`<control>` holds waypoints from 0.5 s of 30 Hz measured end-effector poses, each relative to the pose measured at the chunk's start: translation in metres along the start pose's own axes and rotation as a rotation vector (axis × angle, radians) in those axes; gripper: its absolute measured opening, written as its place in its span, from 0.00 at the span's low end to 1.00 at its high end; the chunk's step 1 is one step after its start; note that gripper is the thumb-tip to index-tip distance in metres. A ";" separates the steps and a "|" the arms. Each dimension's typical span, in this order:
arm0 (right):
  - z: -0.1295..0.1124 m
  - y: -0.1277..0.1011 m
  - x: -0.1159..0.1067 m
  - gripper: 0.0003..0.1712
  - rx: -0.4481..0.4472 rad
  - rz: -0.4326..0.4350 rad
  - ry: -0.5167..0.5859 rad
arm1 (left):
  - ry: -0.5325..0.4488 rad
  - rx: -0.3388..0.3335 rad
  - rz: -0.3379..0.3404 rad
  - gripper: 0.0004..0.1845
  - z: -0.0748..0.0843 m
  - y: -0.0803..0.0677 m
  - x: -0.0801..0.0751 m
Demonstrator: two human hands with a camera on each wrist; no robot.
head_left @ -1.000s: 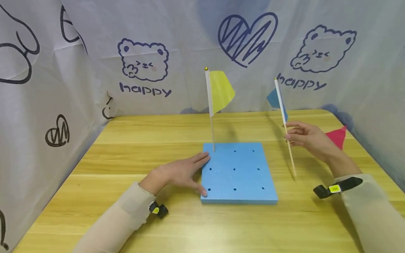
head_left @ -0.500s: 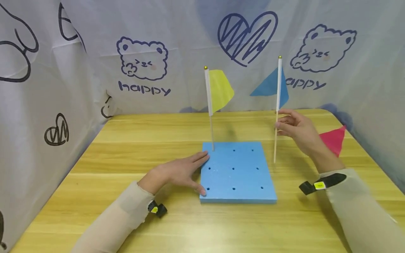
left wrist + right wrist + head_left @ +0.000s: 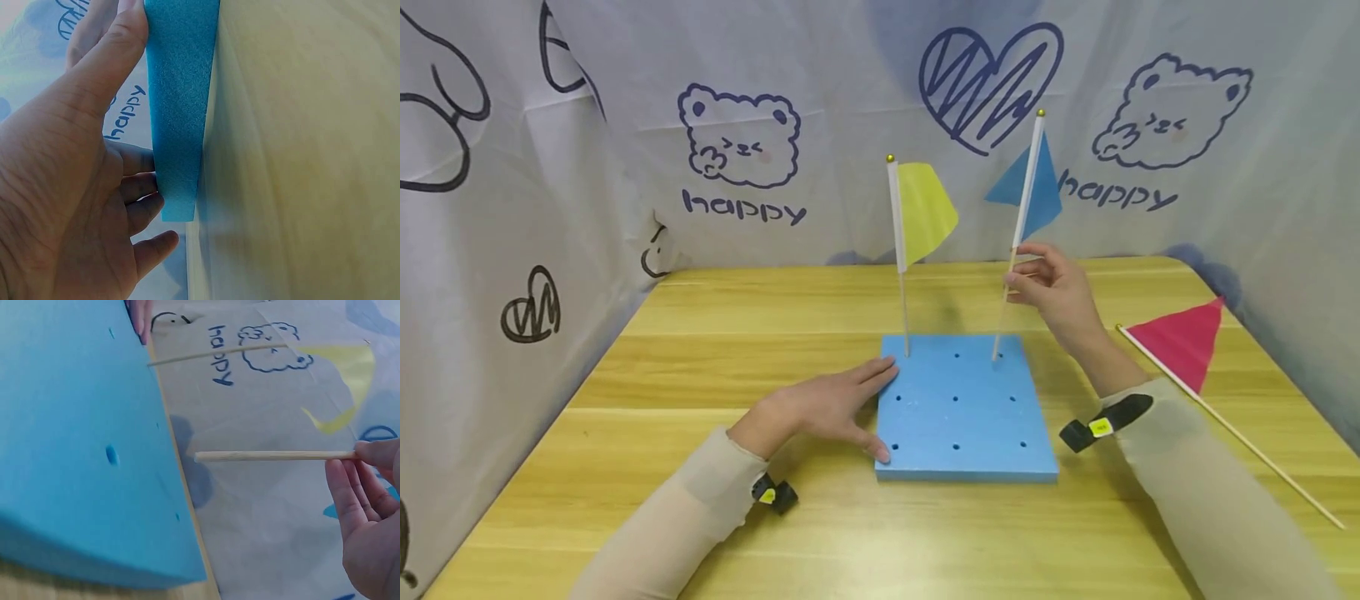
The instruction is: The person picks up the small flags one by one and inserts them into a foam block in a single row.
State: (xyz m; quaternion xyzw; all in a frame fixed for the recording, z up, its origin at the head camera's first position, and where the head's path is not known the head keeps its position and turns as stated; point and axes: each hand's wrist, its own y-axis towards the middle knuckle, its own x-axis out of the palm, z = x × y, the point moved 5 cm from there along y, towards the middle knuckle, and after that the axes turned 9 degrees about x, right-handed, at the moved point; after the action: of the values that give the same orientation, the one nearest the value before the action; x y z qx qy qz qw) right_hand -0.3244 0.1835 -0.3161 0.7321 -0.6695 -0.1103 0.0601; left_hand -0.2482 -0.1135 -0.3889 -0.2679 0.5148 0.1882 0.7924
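A blue foam board [image 3: 925, 425] with rows of small holes lies on the table. My left hand [image 3: 831, 410] rests on its left edge, fingers straight; the left wrist view shows fingertips touching the board's side [image 3: 181, 112]. Between thumb and fingers, my right hand [image 3: 1060, 292] pinches the stick of a blue flag [image 3: 1041, 196], tilted slightly to the right. In the right wrist view the stick's lower end [image 3: 206, 456] hangs clear of the board, near the far-right hole. A yellow flag [image 3: 925, 217] stands in the far-left hole.
A red flag [image 3: 1183, 342] lies on the wooden table [image 3: 700, 358] at the right, its stick slanting toward the near right and partly beside my right sleeve [image 3: 1195, 467]. A printed white cloth [image 3: 850, 108] hangs behind the table and along its sides.
My right hand has carried the blue flag leftward and up, from right of the board to over its far-right corner. The red flag is now more exposed. My left hand stays put.
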 end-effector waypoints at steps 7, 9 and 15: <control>0.000 0.006 0.020 0.20 -0.030 0.021 -0.083 | 0.003 0.000 0.000 0.67 0.000 -0.001 -0.001; 0.000 0.007 0.027 0.21 -0.027 0.013 -0.098 | 0.003 -0.003 -0.001 0.67 0.000 -0.001 0.000; 0.003 0.010 0.042 0.23 -0.026 0.007 -0.142 | 0.002 0.000 -0.004 0.67 0.000 -0.001 0.001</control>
State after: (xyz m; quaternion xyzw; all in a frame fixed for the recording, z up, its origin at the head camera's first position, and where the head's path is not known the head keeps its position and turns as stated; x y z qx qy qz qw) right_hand -0.3316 0.1405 -0.3200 0.7192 -0.6732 -0.1707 0.0224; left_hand -0.2468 -0.1146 -0.3898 -0.2690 0.5150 0.1862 0.7923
